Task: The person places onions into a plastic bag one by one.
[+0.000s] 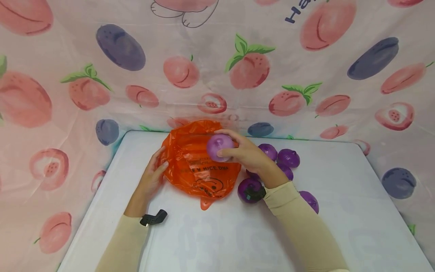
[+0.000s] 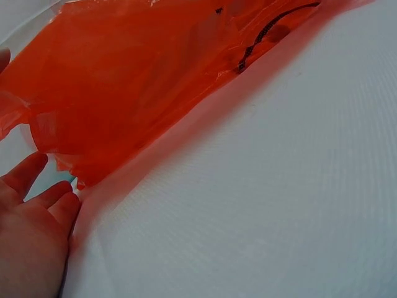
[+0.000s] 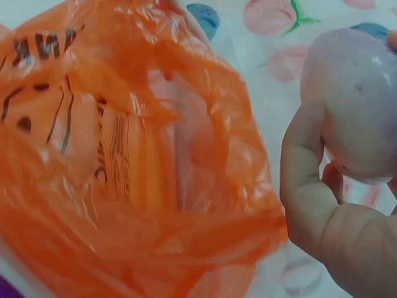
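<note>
Nearest the camera, runs along the left part of the table (image 1: 190, 241) in a beige left sleeve (image 1: 124, 241). Touches with the left hand (image 1: 149, 179) — fingers parted and loose, no pinch to see — the left side of an orange bag (image 1: 204, 166), set by the table's far edge, left of its middle. Looks light, limp and slightly slippery, likely to fold under a push; probably best taken by the rim. Shows thin, crumpled, see-through film, gaping at the mouth and printed with black lettering and a smiling face.

Farther right, pinches with the right hand (image 1: 249, 155), thumb opposite curled fingers, a pale purple ball (image 1: 215, 142), held up before the bag's right half. Seems firm, smooth and fairly light — liable to roll if squeezed off-centre, so calls for a grip round the widest part. Looks onion-like, with a small nub.

Beyond, toward the table's far right corner, shows a darker ball (image 1: 247, 189) with a green cap, then glossy purple balls (image 1: 289, 158) loosely grouped.
</note>
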{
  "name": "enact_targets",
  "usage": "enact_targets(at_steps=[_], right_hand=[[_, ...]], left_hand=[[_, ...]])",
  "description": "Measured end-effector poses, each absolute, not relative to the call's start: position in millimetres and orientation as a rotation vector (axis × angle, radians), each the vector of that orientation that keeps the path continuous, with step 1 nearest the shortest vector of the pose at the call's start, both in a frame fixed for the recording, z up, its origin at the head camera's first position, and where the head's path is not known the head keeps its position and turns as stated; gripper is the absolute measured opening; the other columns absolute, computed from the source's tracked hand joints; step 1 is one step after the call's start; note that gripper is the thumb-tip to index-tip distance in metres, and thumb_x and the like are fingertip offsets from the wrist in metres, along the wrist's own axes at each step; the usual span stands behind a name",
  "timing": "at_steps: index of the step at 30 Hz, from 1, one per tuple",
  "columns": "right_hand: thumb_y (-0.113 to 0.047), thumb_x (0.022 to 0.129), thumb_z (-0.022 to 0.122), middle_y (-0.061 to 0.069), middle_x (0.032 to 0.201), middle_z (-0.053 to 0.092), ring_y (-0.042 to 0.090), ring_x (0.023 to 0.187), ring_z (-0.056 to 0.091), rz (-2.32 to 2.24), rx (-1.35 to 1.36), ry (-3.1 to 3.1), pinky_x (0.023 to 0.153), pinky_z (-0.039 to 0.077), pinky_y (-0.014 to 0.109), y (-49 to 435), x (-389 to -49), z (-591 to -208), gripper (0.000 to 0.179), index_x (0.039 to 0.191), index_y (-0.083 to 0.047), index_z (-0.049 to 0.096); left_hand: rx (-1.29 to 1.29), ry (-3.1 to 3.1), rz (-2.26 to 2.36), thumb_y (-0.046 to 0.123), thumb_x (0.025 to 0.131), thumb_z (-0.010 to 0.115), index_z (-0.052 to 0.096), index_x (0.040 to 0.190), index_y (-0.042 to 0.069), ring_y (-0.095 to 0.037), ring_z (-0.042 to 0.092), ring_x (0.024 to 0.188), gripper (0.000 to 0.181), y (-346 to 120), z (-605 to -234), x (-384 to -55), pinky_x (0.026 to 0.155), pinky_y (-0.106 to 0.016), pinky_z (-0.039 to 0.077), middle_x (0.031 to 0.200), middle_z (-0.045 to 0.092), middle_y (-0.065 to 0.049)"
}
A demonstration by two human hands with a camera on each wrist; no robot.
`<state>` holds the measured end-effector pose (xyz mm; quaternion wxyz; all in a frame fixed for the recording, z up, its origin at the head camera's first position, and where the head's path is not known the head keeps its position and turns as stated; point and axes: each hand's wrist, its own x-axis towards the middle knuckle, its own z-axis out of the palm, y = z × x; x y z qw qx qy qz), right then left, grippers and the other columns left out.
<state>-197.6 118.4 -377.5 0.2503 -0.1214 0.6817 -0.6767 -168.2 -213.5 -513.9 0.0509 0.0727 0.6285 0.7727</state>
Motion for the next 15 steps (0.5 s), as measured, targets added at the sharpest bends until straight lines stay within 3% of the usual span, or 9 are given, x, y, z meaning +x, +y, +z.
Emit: enact_targets(at_steps=[15], right_hand=[[-0.014, 0.089, 0.079, 0.011, 0.144, 0.048, 0.035, 0.123, 0.06, -1.906, -0.362, 1.854, 0.095, 0.06, 0.042, 82, -194, -377, 0.059, 0.14, -0.031, 0.057]], left_hand=[[0.216, 1.923, 2.341, 0.017, 0.107, 0.053, 0.028, 0.161, 0.028, -0.009, 0.041, 0.141, 0.061, -215, -517, -169, 0.105, -0.018, 0.049, 0.168, 0.024, -0.001]])
